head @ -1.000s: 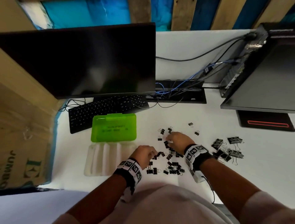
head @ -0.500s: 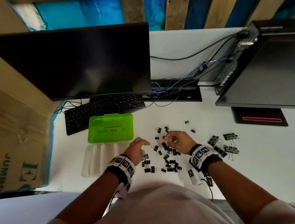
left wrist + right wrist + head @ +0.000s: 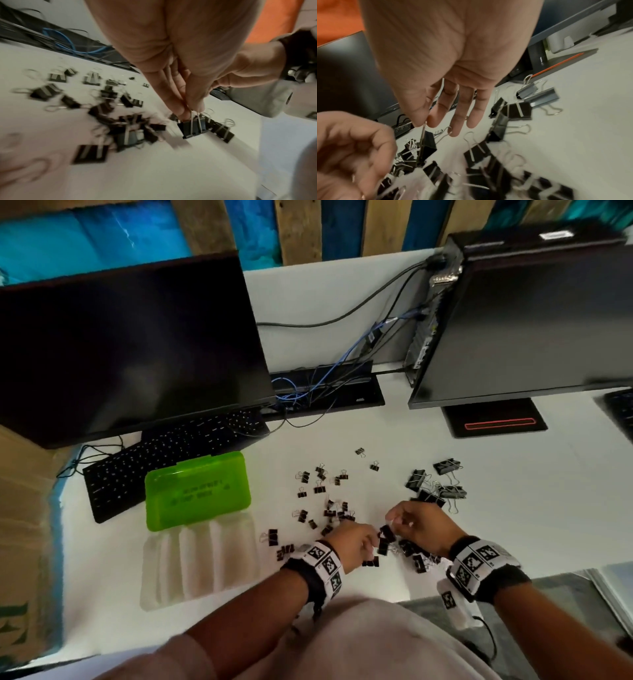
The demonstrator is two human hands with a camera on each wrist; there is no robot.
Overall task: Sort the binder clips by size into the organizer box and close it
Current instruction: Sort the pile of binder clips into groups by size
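Note:
The organizer box lies open at the left, its green lid [image 3: 197, 491] behind its clear ribbed tray [image 3: 198, 563]. Black binder clips are scattered on the white desk: small ones [image 3: 320, 489] in the middle, large ones [image 3: 445, 467] at the right. My left hand [image 3: 368, 542] [image 3: 189, 110] pinches the wire handles of a black clip [image 3: 193, 128] with its fingertips. My right hand [image 3: 394, 518] [image 3: 426, 123] is close beside it. Its thumb and forefinger pinch the wire handle of another clip [image 3: 427, 147], which hangs below them.
A black keyboard [image 3: 171, 453] and a dark monitor [image 3: 130, 350] stand behind the box. A computer tower [image 3: 534, 316], cables [image 3: 325, 392] and a second monitor's base [image 3: 496, 419] are at the back right. The desk's near edge runs just under my wrists.
Both hands have drawn back toward the near edge and come together over the nearest cluster of clips. Each now pinches a clip by its wire handle.

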